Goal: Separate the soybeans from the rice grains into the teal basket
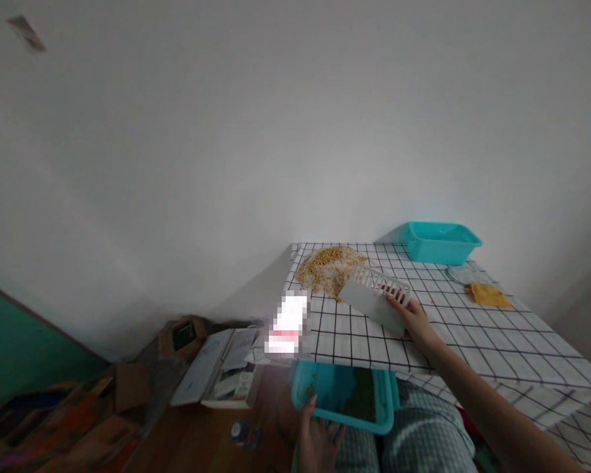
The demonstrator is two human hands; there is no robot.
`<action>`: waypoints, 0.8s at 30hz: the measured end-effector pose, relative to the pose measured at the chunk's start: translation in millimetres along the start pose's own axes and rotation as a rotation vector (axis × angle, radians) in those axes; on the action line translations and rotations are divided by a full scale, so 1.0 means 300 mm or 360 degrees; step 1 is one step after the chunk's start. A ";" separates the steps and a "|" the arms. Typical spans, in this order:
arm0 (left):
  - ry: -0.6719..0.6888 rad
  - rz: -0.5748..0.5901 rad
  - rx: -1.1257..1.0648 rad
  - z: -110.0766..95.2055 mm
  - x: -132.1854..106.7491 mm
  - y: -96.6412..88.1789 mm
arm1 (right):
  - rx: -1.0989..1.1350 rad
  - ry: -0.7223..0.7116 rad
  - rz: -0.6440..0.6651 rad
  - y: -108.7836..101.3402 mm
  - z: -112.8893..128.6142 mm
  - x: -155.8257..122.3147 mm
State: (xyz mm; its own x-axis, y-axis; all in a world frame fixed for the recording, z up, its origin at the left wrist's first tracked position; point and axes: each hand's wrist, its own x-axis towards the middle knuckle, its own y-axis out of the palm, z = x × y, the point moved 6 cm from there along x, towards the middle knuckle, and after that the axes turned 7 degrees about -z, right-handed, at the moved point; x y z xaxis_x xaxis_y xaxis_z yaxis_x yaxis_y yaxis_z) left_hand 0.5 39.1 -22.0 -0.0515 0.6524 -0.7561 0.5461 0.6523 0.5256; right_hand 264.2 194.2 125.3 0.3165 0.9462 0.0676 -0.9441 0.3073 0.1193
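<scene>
My right hand [416, 323] grips the edge of a pale plastic board [374, 307] with a row of slots along its far side; what the board is I cannot tell. It is tilted over the table beside a spread-out pile of yellow beans and white grains [328, 268], its left corner at the pile's edge. Below the table's front edge, my left hand [319, 441] holds a teal basin [388, 420], thumb over the rim and fingers underneath. Dark green grains [362, 393] lie in the basin's right part, with a few yellowish bits at its left.
A second teal basin [440, 244] stands at the back right of the checked table [463, 341]. Near it lie a clear dish [460, 273] and a yellow cloth [490, 295]. A lit, blurred-out screen [288, 322] is at the left edge. Boxes [229, 368] stand on the floor.
</scene>
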 end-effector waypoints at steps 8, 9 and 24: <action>0.0009 0.0036 0.0006 -0.004 -0.002 0.008 | 0.0006 0.0067 0.0033 0.004 -0.007 -0.005; 0.0013 0.0043 0.0008 -0.005 -0.003 0.009 | 0.0013 0.0067 0.0023 0.004 -0.009 0.000; 0.0031 0.0077 -0.0038 -0.024 -0.020 0.006 | 0.0128 0.0123 0.0042 0.026 -0.050 0.081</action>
State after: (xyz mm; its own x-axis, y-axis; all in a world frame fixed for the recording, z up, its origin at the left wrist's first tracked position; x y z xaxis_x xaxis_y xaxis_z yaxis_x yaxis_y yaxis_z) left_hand -4.3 39.1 -13.8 -0.0417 0.6905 -0.7221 0.5282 0.6287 0.5708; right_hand 263.2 221.3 113.0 0.2808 0.9598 -0.0046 -0.9405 0.2761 0.1978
